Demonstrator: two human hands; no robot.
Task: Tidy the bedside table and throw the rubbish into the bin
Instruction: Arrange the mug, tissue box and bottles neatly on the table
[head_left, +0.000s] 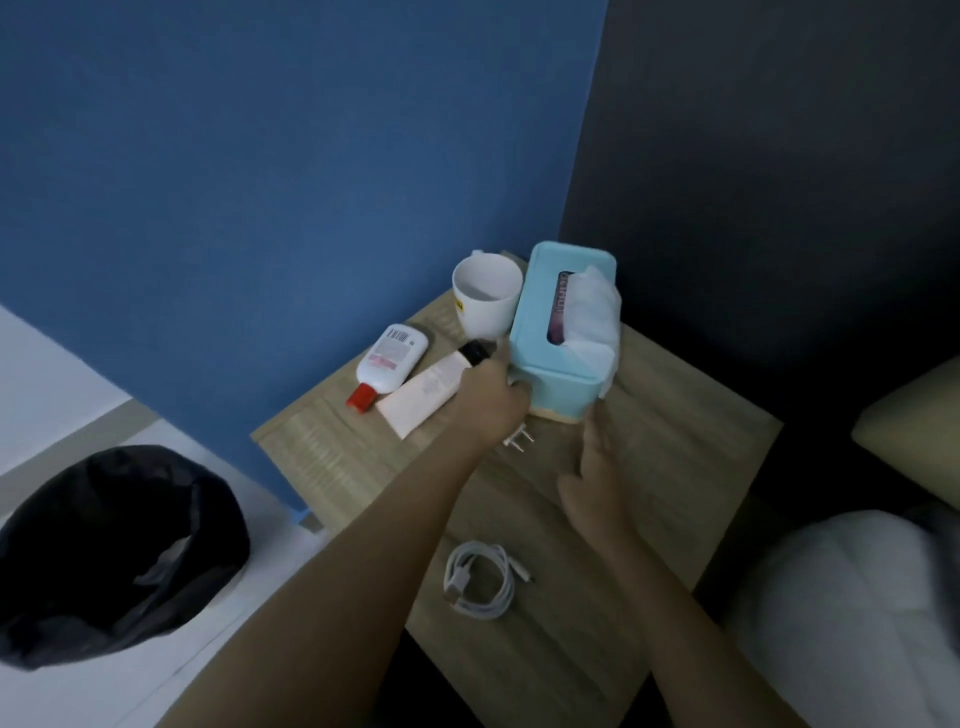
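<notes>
Left hand rests at the blue tissue box, grip unclear; right hand touches it straight-fingered; bottle label unreadable.

Dim, cool, even light; shadows faint, soft-edged. Right of frame sinks to near black at the dark wall. Motion blur softens left hand, plug in it, pillow lower right. Straight lines bow toward the edges, wide-angle.

Dim light — blue wall meets dark wall above pale floor.
</notes>
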